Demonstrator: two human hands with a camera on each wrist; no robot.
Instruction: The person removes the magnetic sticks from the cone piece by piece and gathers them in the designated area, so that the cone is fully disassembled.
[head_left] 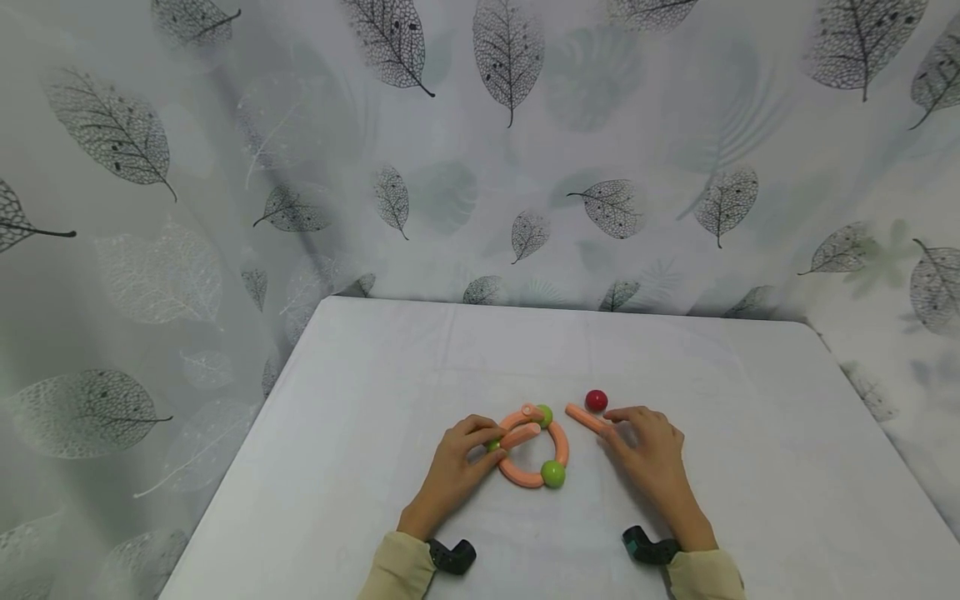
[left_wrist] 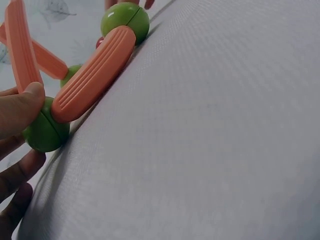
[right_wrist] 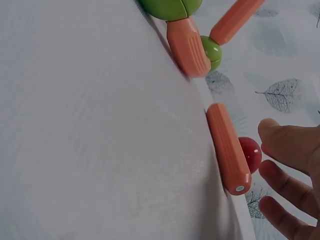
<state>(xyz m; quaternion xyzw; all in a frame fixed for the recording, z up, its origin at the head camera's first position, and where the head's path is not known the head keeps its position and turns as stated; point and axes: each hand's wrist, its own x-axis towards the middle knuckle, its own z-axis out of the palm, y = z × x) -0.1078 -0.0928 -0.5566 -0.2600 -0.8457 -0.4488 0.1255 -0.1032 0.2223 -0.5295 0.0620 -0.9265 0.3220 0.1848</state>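
Observation:
A ring of curved orange pieces [head_left: 561,442] joined by green balls [head_left: 552,474] lies on the white table, with orange rods rising from it. My left hand [head_left: 461,458] is at the ring's left side. In the left wrist view its thumb [left_wrist: 34,95] presses the base of an upright orange rod [left_wrist: 22,47], pinching it just above a green ball [left_wrist: 47,130]. My right hand [head_left: 651,450] is by a loose straight orange rod [head_left: 585,418] and a red ball [head_left: 596,401]. The right wrist view shows its thumb and fingers spread, with the rod [right_wrist: 228,150] lying on the table.
The white table [head_left: 420,358] reaches back to a leaf-patterned curtain [head_left: 450,167], which also hangs along the left side. Black wrist devices [head_left: 453,557] sit at both cuffs.

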